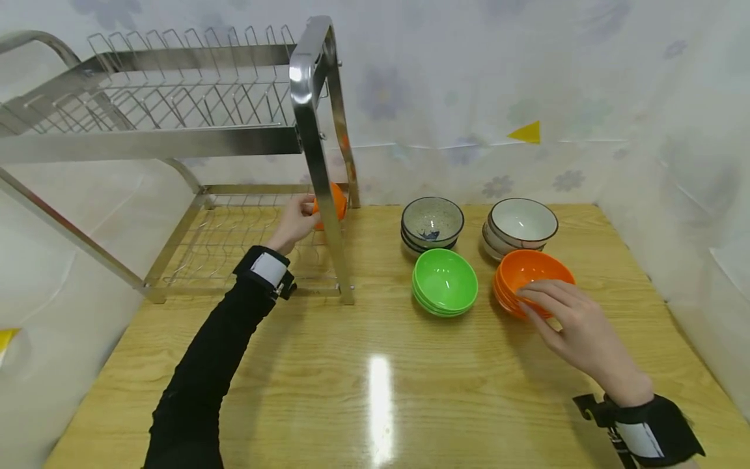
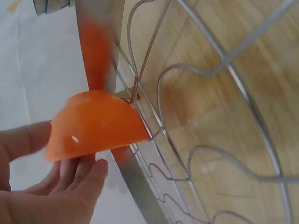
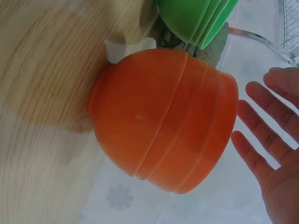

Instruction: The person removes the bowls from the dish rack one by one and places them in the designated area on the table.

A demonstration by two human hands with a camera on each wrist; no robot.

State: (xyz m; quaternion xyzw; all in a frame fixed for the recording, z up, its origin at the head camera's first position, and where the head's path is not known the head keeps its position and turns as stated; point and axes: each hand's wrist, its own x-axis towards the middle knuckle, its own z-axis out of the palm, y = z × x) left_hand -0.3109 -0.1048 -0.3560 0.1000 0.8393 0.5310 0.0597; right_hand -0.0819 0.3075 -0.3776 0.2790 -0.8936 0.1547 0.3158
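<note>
My left hand (image 1: pixel 295 225) grips a single orange bowl (image 2: pixel 96 123) at the right end of the rack's lower wire shelf. In the left wrist view the bowl stands tipped on edge beside the wires, thumb and fingers on opposite sides of it; in the head view the front post partly hides it. Over on the right, a stack of orange bowls (image 1: pixel 527 266) sits upright on the table. My right hand (image 1: pixel 577 319) is at its near right rim, fingers spread and loosely bent. The right wrist view has the fingertips (image 3: pixel 239 136) close by the top bowl, contact unclear.
Stacked green bowls (image 1: pixel 445 280) stand left of the orange stack. Behind are grey speckled bowls (image 1: pixel 432 218) and white dark-rimmed bowls (image 1: pixel 523 220). The two-tier metal rack (image 1: pixel 246 142) fills the left side, its upper tier overhanging my left hand. Patterned sheeting (image 1: pixel 422 111) borders the wooden table (image 1: pixel 316 384).
</note>
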